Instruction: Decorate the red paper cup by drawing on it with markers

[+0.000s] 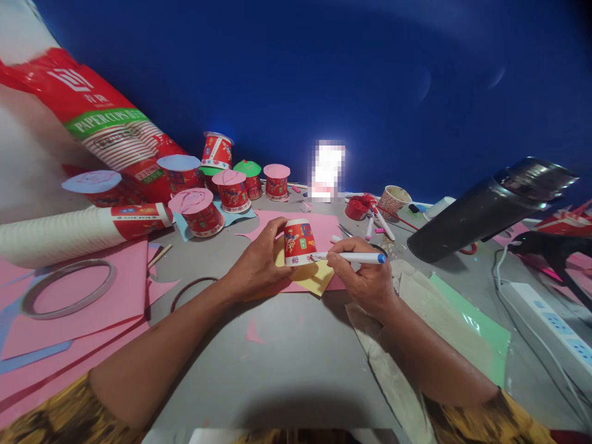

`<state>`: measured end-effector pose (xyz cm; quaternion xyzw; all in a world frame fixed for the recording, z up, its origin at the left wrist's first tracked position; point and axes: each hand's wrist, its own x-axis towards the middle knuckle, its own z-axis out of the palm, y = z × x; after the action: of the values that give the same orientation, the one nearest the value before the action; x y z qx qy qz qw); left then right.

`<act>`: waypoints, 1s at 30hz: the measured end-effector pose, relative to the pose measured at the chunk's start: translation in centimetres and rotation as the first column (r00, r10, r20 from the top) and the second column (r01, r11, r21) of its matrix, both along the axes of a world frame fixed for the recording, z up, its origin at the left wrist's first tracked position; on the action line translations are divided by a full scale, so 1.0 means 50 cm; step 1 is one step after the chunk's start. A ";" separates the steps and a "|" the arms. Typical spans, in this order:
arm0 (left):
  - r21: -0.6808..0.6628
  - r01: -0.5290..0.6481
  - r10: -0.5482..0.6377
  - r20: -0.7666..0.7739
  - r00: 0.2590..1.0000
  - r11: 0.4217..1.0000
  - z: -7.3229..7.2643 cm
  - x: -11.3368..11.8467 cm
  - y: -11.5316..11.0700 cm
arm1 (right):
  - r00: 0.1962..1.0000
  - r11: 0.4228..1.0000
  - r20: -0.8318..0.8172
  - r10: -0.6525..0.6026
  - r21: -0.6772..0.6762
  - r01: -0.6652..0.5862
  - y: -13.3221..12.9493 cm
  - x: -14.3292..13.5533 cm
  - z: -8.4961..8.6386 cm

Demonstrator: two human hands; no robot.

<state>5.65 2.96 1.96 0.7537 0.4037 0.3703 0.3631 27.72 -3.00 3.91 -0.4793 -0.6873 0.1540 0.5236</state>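
Near the middle of the view, my left hand (260, 262) holds a red and white paper cup (297, 237) upside down, its fingers wrapped round the left side. My right hand (365, 277) grips a white marker with a blue end (363, 258). The marker's tip is at the white band along the cup's lower edge, where small coloured marks show. Yellow paper (315, 280) and a pink sheet (326, 223) lie beneath the cup and hands.
Paper cups with paper discs (198, 213) stand at the back left, beside a cup stack (83, 231) and a tape roll (30, 299) on pink paper. To the right are a black flask (462, 216), a cloth (428, 308) and a power strip (550, 320).
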 end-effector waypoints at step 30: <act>-0.014 -0.009 0.009 -0.020 1.000 1.000 -0.005 -0.003 0.004 | 1.000 0.999 -0.007 -0.019 -0.037 0.019 0.004 0.005 0.003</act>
<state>5.50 3.16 1.70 0.7530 0.4132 0.3616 0.3625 27.97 -2.77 4.09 -0.4949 -0.6778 0.1632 0.5186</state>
